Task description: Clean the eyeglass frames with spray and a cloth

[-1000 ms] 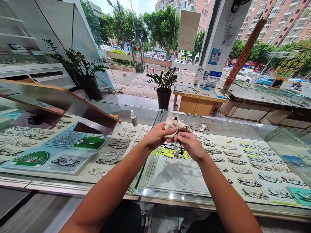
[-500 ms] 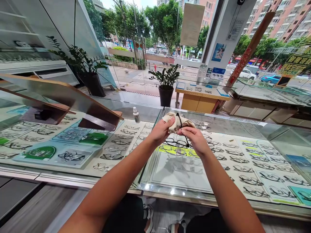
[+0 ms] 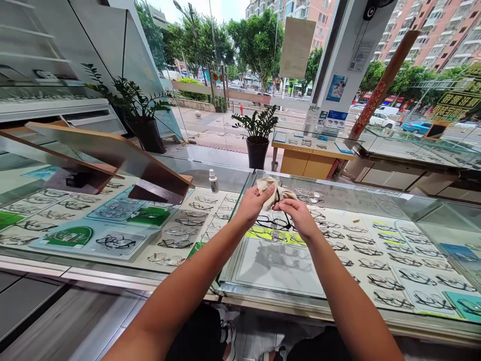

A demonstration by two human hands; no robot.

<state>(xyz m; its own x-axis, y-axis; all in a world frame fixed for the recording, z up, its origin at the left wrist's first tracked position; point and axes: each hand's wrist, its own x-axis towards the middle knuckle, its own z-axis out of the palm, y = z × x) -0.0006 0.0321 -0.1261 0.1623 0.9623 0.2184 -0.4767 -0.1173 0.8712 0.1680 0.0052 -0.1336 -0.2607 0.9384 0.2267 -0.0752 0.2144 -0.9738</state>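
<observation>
Above the glass display counter, my left hand [image 3: 255, 200] is closed on a cream-coloured cloth [image 3: 267, 186], its thumb pressed on top. The cloth is folded around part of a pair of dark-framed eyeglasses [image 3: 287, 220]. My right hand [image 3: 295, 210] pinches the glasses just right of the cloth, with thumb and fingers together. A dark temple arm shows between the hands; the lens area is mostly hidden by cloth and fingers. Beneath the hands, several eyeglass frames [image 3: 276, 234] lie inside the counter on a yellow strip.
A small white spray bottle [image 3: 213, 181] stands on the counter to the left. Two tilted wood-edged mirrors [image 3: 150, 170] rest further left. Rows of eyeglasses [image 3: 387, 282] fill the case. Behind stands a potted plant [image 3: 257, 150] and a low wooden table [image 3: 306, 160].
Both hands stay together at the cloth and glasses. The cloth has shifted slightly, covering more of the dark temple arm. The camera view has tilted a little.
</observation>
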